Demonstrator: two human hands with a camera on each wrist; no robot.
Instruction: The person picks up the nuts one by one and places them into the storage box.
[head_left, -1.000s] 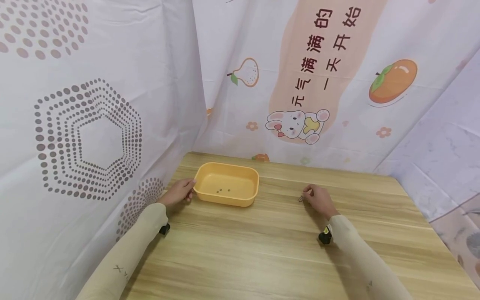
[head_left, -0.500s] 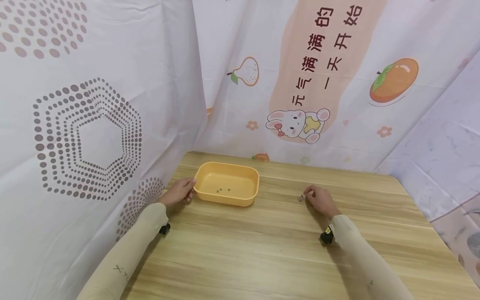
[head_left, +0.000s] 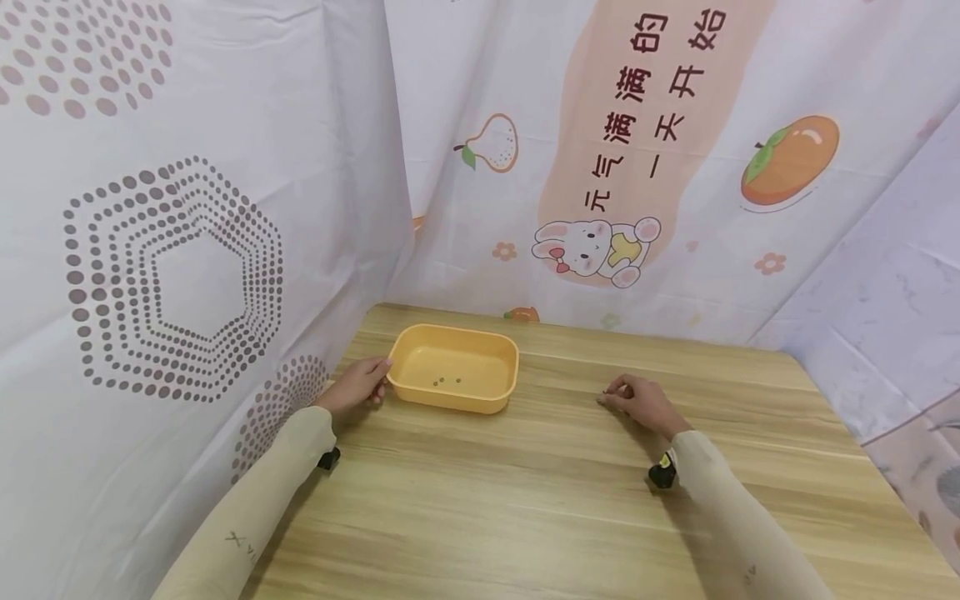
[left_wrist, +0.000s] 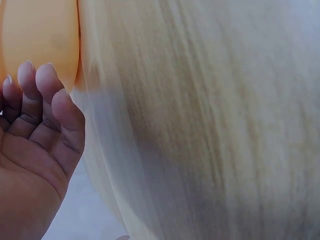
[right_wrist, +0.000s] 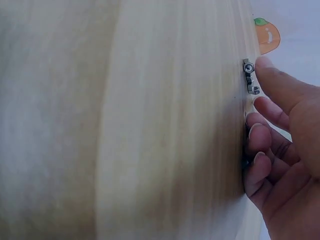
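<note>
A yellow plastic tray (head_left: 453,402) stands toward the back left of the table in the head view. My left hand (head_left: 357,385) holds its left end at the rim; the thumb is hidden in the left wrist view. Three small round metal pieces (head_left: 458,381) lie on the tray floor. To the right of the tray, my right hand (head_left: 640,402) is low over the table with bent fingers. Small metal pieces resembling nuts (right_wrist: 249,67) sit by its thumb tip in the right wrist view. A gap shows between thumb and index finger; what lies under the other fingers is hidden.
The wood-grain table (head_left: 480,492) spreads out before both hands. A patterned white cloth (head_left: 187,350) hangs close along the left side. Another printed cloth (head_left: 450,242) closes off the back edge, just behind the tray.
My right hand has shifted slightly right and its fingers now cover more of the small metal pieces. The left hand and the tray have stayed in place.
</note>
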